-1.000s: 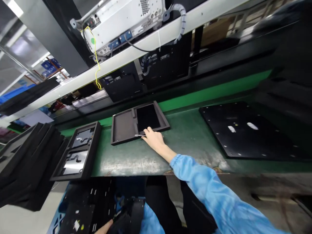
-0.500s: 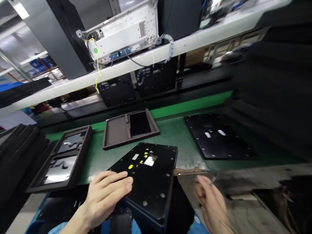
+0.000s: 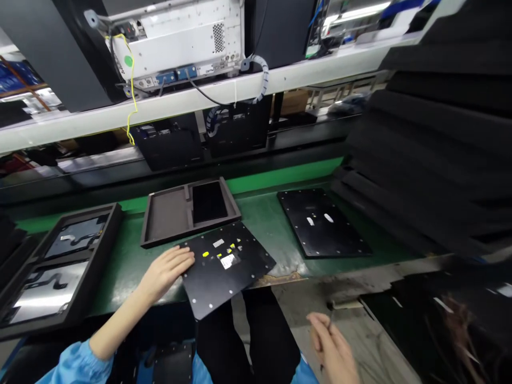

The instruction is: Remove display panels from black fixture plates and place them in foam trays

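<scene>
A black metal plate (image 3: 226, 266) with yellow and white stickers lies tilted on the green belt (image 3: 264, 210), its near corner hanging over the front edge. My left hand (image 3: 166, 272) rests beside it with fingers stretched flat, the tips touching the plate's left corner. My right hand (image 3: 334, 346) hangs low at the bottom right, off the belt, fingers curled in a pinch round what looks like a thin stick-like tool. A blue sleeve covers my left forearm.
Behind the plate sits a dark two-compartment tray (image 3: 168, 213). A second black plate (image 3: 322, 221) lies to the right. Foam trays with metal parts (image 3: 60, 261) stand at the left, stacked black foam (image 3: 432, 149) at the right. A shelf (image 3: 224, 88) carries a white device (image 3: 180, 42).
My right hand left the dark tray and dropped below the belt. My left hand brought up the black plate and laid it on the belt; the view swung left.
</scene>
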A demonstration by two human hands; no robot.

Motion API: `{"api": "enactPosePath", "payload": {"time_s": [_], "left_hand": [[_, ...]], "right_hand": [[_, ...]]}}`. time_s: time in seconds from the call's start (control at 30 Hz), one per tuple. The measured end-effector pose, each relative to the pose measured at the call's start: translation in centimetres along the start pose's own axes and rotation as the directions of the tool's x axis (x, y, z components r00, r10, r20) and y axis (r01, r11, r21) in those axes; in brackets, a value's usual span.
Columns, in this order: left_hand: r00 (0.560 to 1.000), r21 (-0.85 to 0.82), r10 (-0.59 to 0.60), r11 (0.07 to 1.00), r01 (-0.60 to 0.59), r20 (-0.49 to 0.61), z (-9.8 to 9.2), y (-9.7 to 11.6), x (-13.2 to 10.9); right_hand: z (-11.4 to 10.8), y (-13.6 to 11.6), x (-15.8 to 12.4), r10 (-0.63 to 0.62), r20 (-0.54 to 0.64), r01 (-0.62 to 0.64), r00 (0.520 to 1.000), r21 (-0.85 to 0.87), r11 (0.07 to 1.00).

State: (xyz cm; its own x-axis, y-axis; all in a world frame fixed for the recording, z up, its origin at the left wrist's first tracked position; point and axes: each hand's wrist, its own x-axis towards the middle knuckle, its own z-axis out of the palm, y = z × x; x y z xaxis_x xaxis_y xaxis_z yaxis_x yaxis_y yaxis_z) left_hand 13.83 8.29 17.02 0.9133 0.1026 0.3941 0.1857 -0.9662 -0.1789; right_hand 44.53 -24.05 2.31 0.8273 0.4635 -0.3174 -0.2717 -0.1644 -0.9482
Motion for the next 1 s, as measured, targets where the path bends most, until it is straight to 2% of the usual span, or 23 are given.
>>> {"api": "enactPosePath", "payload": {"time_s": [0.07,0.13,0.27,0.4,0.5,0.53,0.6,0.73,0.8,0.9,1.0], "left_hand": [[0.977,0.121,-0.193,0.976,0.181,0.088,0.3,-1.4,-0.7],[0.918,0.189,-0.369,0.921,0.341,0.142,0.4,-2.1,-1.0],[0.82,0.079,-0.543,0.839,0.538,0.181,1.6,-1.6,0.0],[0.738,-0.049,-0.63,0.752,0.658,0.242,5.7,0.7,3.3],[0.68,0.025,-0.704,0.698,0.716,0.203,9.4,2.5,6.9],[0.666,0.046,-0.723,0.683,0.729,0.184,10.5,2.8,8.2],[0.663,0.048,-0.728,0.678,0.733,0.174,12.3,3.3,10.3],[0.662,0.008,-0.725,0.675,0.737,0.19,13.9,3.7,12.8],[0.663,-0.008,-0.723,0.675,0.738,0.193,14.1,3.9,13.3],[0.693,-0.027,-0.693,0.703,0.711,0.2,13.9,4.4,13.7],[0.713,-0.028,-0.667,0.725,0.688,0.215,13.6,4.7,13.9]], "right_hand": [[1.4,1.1,-0.2,0.054,0.105,-0.057,0.993,0.029,0.998],[2.4,1.7,-0.4,0.049,0.156,-0.05,0.986,0.006,0.999],[4.1,1.7,-1.5,-0.031,0.29,0.061,0.957,-0.093,0.994],[6.1,1.9,-2.8,-0.02,0.502,0.109,0.865,-0.148,0.983],[7.4,2.7,-2.6,0.029,0.638,0.128,0.769,-0.197,0.972],[7.6,2.9,-2.2,0.037,0.658,0.137,0.752,-0.211,0.968],[7.9,3.3,-1.5,0.05,0.658,0.131,0.751,-0.222,0.966],[7.8,3.3,-0.8,0.047,0.578,0.082,0.815,-0.194,0.978],[7.7,3.2,-0.9,0.01,0.536,0.107,0.844,-0.186,0.977],[7.7,2.9,-1.2,-0.028,0.481,0.144,0.876,-0.207,0.968],[8.0,2.9,-1.7,-0.055,0.458,0.199,0.887,-0.274,0.941]]}}
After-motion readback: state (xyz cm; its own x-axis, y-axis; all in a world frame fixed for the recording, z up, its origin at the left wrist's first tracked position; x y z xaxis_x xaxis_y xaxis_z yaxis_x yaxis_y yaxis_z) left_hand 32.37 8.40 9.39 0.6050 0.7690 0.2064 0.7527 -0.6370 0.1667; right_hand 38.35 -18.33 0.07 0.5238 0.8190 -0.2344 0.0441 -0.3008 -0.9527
